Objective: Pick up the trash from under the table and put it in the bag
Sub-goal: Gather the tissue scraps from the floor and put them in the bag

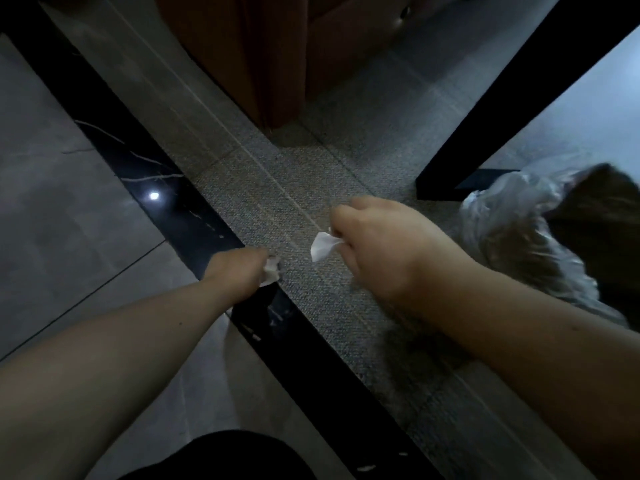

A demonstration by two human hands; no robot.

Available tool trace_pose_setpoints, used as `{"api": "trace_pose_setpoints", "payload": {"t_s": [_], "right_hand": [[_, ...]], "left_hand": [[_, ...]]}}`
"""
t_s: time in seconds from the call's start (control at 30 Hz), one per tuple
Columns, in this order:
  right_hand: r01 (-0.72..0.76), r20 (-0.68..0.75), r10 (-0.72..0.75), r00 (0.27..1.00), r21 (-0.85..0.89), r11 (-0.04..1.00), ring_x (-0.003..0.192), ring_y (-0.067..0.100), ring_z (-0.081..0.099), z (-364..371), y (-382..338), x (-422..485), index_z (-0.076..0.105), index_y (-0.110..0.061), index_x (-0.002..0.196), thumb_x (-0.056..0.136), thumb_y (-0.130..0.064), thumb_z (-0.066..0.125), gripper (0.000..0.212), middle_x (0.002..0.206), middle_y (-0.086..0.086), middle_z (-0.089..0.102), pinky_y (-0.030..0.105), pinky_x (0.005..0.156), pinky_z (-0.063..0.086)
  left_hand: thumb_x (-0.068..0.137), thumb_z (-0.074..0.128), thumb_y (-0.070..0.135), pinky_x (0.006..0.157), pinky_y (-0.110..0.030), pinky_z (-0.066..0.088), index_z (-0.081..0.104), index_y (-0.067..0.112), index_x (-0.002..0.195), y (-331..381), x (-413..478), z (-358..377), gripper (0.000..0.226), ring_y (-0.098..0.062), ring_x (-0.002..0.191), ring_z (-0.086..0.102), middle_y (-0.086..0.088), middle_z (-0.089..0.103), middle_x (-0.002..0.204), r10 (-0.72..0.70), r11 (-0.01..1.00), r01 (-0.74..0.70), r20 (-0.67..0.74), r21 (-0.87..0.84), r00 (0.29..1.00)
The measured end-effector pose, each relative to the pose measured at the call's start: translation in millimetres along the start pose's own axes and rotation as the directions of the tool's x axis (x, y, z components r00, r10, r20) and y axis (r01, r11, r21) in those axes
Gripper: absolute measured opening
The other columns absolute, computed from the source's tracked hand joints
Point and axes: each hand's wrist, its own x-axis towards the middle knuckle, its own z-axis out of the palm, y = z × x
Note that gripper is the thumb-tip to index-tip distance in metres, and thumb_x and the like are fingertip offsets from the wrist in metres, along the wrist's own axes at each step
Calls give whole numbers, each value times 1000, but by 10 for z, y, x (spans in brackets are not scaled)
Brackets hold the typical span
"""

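Note:
My right hand is closed around a white scrap of paper that sticks out to the left of the fist, above the grey carpet. My left hand is closed on a crumpled white tissue, over the edge between the carpet and a black floor strip. The clear plastic bag lies on the carpet to the right of my right hand, its mouth dark and open toward the upper right.
A black table leg slants down to the carpet just above the bag. Brown wooden furniture stands at the top centre. Grey tiles and a glossy black strip cover the left. My dark-clothed knee is at the bottom.

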Motion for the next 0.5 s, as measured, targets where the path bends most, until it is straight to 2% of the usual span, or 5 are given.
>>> {"api": "trace_pose_setpoints", "payload": {"t_s": [0.07,0.13,0.23,0.4,0.5], "right_hand": [[-25,-25,24,999,-33,999,91,28,56,-85,106,-89,53,-15,97,89,-12,55,9,100,6,55,44,79,50],[-53,-53,49,997,-65,997,94,26,56,-217,202,-188,56,-13,103,91,-19,55,14,102,6,56,41,81,48],[-92,-143,78,987,-97,991,89,20,53,-499,325,-397,58,-13,104,91,-25,54,18,96,2,54,34,73,42],[-208,-287,191,939,-28,978,80,20,58,-1072,581,-1021,66,-15,97,85,-28,60,18,87,1,63,24,67,31],[-287,-307,268,913,-19,958,78,24,61,-1264,751,-1408,68,-15,94,81,-31,61,22,85,5,67,26,69,36]], "left_hand": [[83,53,31,65,-36,51,56,23,90,88,-21,-104,11,-24,84,62,0,65,94,31,998,-29,-22,52,999],[86,51,35,60,-36,48,54,19,82,272,-100,-329,17,-27,77,60,-3,63,85,82,997,-82,-77,3,994],[88,49,32,56,-38,46,53,19,78,674,-287,-933,17,-28,69,56,-3,58,77,202,972,-224,-228,-75,952],[83,53,38,47,-33,43,60,24,80,1379,-705,-2088,16,-16,59,53,6,59,72,400,860,-504,-507,-81,764],[80,52,40,47,-31,44,62,26,83,1753,-913,-2557,18,-12,59,54,10,59,72,482,794,-606,-564,-41,670]]}}
